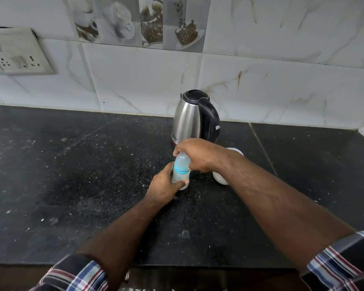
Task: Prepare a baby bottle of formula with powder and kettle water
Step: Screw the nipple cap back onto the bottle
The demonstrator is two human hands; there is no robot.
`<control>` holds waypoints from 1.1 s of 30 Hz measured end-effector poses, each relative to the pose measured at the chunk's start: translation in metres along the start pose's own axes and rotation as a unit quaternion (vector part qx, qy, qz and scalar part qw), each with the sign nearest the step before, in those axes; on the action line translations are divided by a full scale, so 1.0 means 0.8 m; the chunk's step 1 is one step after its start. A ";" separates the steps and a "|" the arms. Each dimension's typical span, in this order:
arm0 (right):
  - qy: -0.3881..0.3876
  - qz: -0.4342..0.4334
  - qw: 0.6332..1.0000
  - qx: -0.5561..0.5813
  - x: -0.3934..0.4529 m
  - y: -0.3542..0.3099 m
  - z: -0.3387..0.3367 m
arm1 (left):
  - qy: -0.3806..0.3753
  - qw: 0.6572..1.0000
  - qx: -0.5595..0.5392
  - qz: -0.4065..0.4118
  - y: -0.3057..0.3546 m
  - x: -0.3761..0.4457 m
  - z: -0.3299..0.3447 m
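A clear baby bottle (180,172) with a blue collar ring and a translucent cap stands upright on the black counter (93,175). My left hand (166,184) grips its lower body. From the right, my right hand (198,154) wraps around the cap on top. Just behind the hands stands a steel kettle (187,118) with a black lid and handle. A white object (220,178) peeks out under my right forearm, mostly hidden; another white piece (236,151) shows behind my right wrist.
The tiled wall (145,80) rises close behind the kettle. A switch and socket plate (17,53) is fixed on the wall at the far left. The counter's front edge (177,266) runs near my elbows.
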State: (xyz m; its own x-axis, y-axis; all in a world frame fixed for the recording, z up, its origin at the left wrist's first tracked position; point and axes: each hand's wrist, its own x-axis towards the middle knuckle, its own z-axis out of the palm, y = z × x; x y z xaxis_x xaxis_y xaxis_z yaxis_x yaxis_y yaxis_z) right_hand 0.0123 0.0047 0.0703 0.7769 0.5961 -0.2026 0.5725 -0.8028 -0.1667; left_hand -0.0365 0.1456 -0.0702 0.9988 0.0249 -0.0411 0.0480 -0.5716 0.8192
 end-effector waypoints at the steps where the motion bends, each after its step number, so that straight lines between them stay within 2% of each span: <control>1: -0.007 -0.004 1.000 -0.012 0.002 -0.002 0.000 | -0.001 1.000 -0.002 0.000 0.000 0.000 0.000; 5: -0.029 -0.013 0.998 -0.058 0.009 -0.011 0.002 | 0.002 1.000 -0.011 0.005 -0.001 -0.001 -0.001; 13: -0.012 -0.003 0.996 -0.084 0.008 -0.011 0.008 | 0.018 0.999 -0.039 0.001 -0.001 -0.004 0.006; 19: 0.014 0.014 0.999 -0.041 0.004 -0.006 0.020 | 0.027 0.999 -0.038 0.002 0.002 -0.006 0.007; 23: 0.000 -0.004 0.997 0.081 0.004 0.001 0.015 | 0.023 0.999 -0.025 0.001 0.002 -0.005 0.006; 28: 0.095 0.012 0.956 0.276 0.037 -0.014 0.029 | 0.021 1.000 -0.011 0.010 0.003 -0.005 0.005; 33: 0.183 0.045 0.920 0.344 0.054 -0.013 0.077 | 0.019 1.000 -0.009 0.002 0.002 -0.005 0.005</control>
State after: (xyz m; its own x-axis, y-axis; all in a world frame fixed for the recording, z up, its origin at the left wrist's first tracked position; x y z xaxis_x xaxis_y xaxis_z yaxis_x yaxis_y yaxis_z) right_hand 0.0243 0.0396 0.0040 0.9212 0.3824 0.0712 0.2975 -0.5747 -0.7624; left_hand -0.0404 0.1411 -0.0710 0.9984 0.0546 -0.0161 0.0437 -0.5561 0.8300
